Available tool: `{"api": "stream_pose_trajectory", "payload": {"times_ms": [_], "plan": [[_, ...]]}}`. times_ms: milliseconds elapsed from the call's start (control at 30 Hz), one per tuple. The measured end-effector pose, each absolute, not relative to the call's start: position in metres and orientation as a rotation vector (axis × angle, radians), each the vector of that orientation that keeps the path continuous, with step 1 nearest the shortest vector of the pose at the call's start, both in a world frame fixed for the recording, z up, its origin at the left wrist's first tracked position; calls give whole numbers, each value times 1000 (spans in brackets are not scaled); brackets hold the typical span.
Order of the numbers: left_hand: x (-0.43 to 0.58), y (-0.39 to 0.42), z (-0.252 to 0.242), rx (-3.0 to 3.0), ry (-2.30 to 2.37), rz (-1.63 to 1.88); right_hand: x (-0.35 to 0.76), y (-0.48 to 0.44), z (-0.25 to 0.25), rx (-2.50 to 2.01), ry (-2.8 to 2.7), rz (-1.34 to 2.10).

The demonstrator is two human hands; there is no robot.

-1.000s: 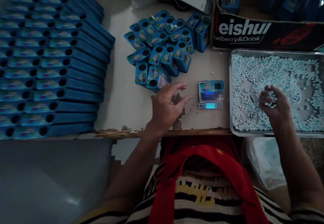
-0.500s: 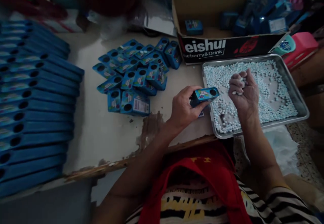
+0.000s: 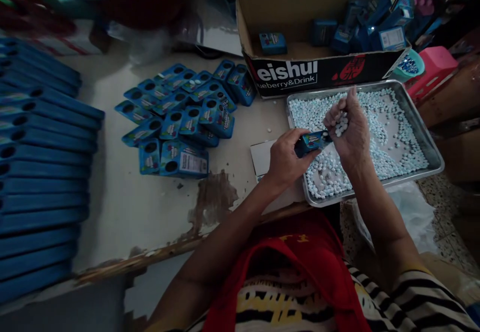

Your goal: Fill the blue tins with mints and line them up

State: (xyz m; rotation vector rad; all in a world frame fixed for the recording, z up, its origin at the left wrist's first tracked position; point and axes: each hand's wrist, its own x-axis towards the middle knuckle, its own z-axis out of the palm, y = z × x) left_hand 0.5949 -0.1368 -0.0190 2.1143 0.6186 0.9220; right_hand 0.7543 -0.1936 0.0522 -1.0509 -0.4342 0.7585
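My left hand [image 3: 287, 156] grips a small blue candy box [image 3: 313, 141], tilted with its holed end toward my other hand. Cupped palm up, my right hand [image 3: 350, 127] holds several pale candies [image 3: 341, 123], its fingers curled around them right beside the box's opening. Both hands are at or over the left part of a metal tray [image 3: 437, 164] spread with white and light blue candies [image 3: 397, 157]. Left of the hands, a cluster of blue candy boxes [image 3: 172, 124] stands on the table, dark round holes facing up.
Long rows of blue boxes [image 3: 45, 187] fill the table's left side. Behind the tray stands a cardboard carton [image 3: 285, 79] with more blue boxes inside. A pink container [image 3: 431, 72] and a teal bowl [image 3: 410, 67] are at the right. The table's front edge [image 3: 157, 259] is chipped.
My right hand has come left against the open end of the candy box, still cupping candies. The box has tilted toward it. The whole view has shifted slightly.
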Motion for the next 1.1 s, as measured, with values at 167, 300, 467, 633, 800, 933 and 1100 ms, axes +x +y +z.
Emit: {"api": "stream_pose_trajectory", "payload": {"times_ms": [167,300,467,633,800,933,1100], "plan": [[599,-134,-23,2130,607,926,758,-194,44,-950,-378,798],[603,-134,-27,2122,613,922,763,-195,37,-934,-367,808],[597,-134,-33,2024,584,974,807,-209,15,-976,-281,799],[548,-116,-42,1834,698,937,859,-249,-36,-1136,-396,638],[497,-94,-58,1810,807,890,845,-275,-64,-1331,-398,773],[492,-91,-73,1750,800,891,816,-274,-42,-1290,-402,1063],[483,-91,-72,1718,722,909,793,-258,-13,-1325,-301,1235]]}}
